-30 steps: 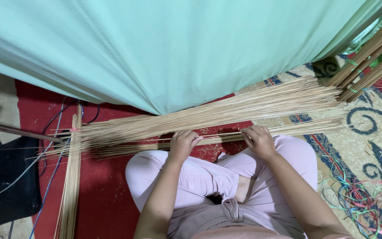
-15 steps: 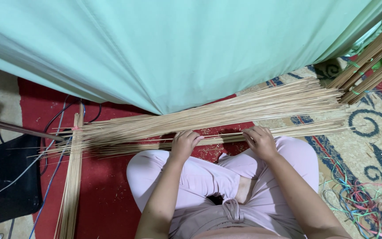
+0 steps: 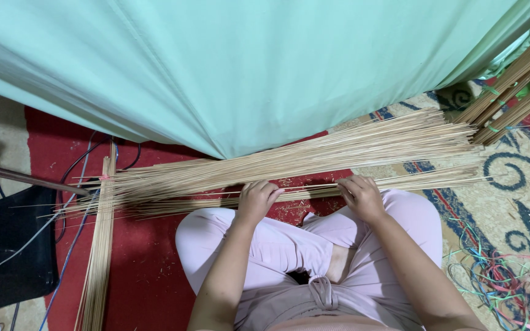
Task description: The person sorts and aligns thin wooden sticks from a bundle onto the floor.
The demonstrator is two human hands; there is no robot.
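I sit cross-legged in pale pink trousers on a red and patterned carpet. A long heap of thin pale bamboo sticks [image 3: 314, 156] lies across the floor in front of my knees. My left hand [image 3: 256, 200] rests palm down on a small bundle of sticks [image 3: 305, 191] at the near edge of the heap, fingers curled over it. My right hand [image 3: 361, 195] grips the same bundle further right. The far side of the heap runs under a mint-green cloth [image 3: 246, 61].
A second bundle of sticks [image 3: 98, 245] lies lengthwise at the left, crossing the heap's end. Tied stick bundles [image 3: 516, 86] lean at the top right. Coloured elastic bands [image 3: 498, 282] are piled at the right. A black object [image 3: 7, 251] and cables sit at the left.
Both hands stay on the near bundle of sticks with only slight shifts. The heap has not visibly moved.
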